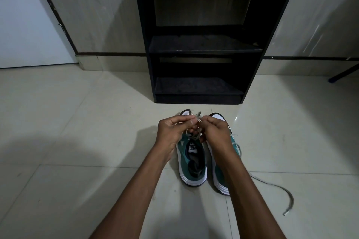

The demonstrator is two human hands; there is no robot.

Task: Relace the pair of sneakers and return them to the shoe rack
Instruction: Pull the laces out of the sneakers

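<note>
I've got a pale tiled floor (81,126) filling most of the view, w/ a tiled wall (101,15) behind it & a white door (23,17) at far left; a black shoe rack (202,44) stands against the wall, dead centre, its shelves dark & showing nothing I can make out; a dark bar (343,72) pokes in at the right edge, can't tell what it belongs to; just in front of the rack, on the floor, two green sneakers w/ white soles sit side by side, toes toward the rack; left sneaker (192,161) is mostly in view, tongue label showing; right sneaker (220,174) is partly hidden under my right forearm; both arms reach in from the bottom; left hand (172,132) & right hand (215,132) meet above the left sneaker's front, nearly touching; fingers of each curled tight, pinching a pale grey lace (195,122) of the left sneaker betw. thumb & fingertips; a second loose lace (279,188) trails from the right sneaker across the floor to the right, its tip lying well apart from the shoe.
</note>
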